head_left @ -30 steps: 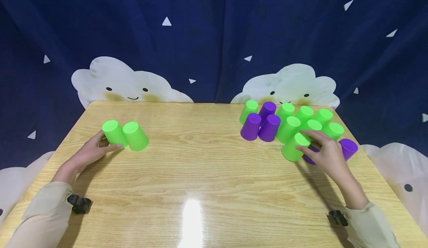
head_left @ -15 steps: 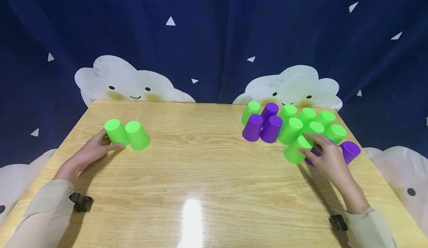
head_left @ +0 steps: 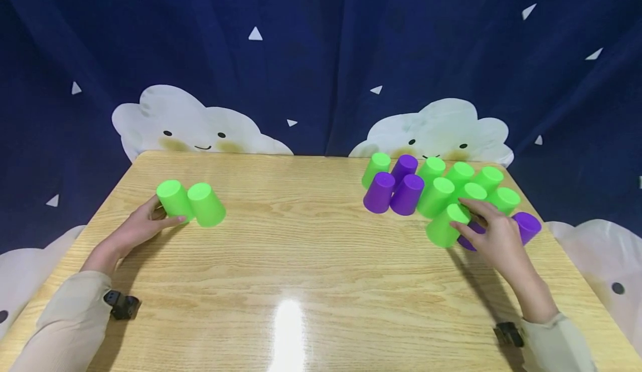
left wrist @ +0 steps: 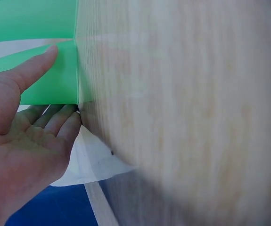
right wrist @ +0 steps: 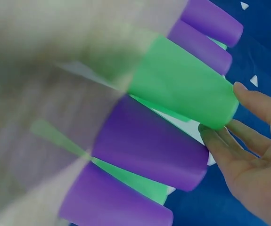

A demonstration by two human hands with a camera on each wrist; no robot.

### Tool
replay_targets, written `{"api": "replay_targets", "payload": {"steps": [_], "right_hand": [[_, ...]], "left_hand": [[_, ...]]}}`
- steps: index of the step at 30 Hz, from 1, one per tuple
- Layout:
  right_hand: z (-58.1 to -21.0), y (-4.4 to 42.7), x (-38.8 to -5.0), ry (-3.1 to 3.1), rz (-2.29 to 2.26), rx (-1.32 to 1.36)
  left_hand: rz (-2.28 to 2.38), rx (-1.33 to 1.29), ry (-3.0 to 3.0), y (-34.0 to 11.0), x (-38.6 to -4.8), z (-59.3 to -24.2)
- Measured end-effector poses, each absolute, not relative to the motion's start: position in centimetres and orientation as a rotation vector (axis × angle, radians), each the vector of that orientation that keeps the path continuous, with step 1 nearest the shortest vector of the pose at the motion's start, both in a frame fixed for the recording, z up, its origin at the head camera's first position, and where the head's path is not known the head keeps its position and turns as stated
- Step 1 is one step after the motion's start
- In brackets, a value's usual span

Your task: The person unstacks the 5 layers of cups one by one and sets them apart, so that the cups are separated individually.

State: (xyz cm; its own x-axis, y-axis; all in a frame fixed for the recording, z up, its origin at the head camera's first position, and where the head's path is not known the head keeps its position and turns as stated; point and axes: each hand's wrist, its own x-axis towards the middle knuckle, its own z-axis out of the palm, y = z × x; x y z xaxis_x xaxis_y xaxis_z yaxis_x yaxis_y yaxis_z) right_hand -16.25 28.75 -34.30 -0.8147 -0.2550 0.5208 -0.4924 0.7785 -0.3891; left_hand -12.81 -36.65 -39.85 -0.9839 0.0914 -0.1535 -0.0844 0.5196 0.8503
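Observation:
Two upside-down green cups stand side by side at the left of the table in the head view. My left hand [head_left: 142, 224] holds the left green cup [head_left: 173, 200], thumb across its front and fingers at its far side. The right one of the pair [head_left: 207, 206] stands free of the hand. At the table's right, my right hand [head_left: 494, 235] pinches the upper end of the front green cup [right wrist: 184, 84] between thumb and fingers. Just beside that cup is a purple cup [right wrist: 149, 143], partly hidden behind the hand in the head view.
Several more upturned green cups [head_left: 436, 196] crowd behind the right hand. Purple cups [head_left: 379, 192] stand at that group's left, and another purple cup [head_left: 526, 227] at its right edge. Bare wooden table [head_left: 291, 249] lies between the groups. A dark blue curtain [head_left: 321, 54] hangs behind.
The head view has shifted very slightly. Both hands stay at the same cups, and no cup has visibly moved on the table.

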Motion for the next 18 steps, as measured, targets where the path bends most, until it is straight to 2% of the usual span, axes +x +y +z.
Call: {"api": "replay_targets", "payload": {"steps": [9,18], "right_hand": [[-31.5,26.9,-16.2,-2.4,0.902,0.623],[-31.2,21.7,-17.6,-2.399,1.023,0.776]], "left_hand": [[1.451,0.001,2.572,-36.6,-12.7,-39.8],[1.443,-0.003,2.576,-36.6,-12.7,-39.8]]}}
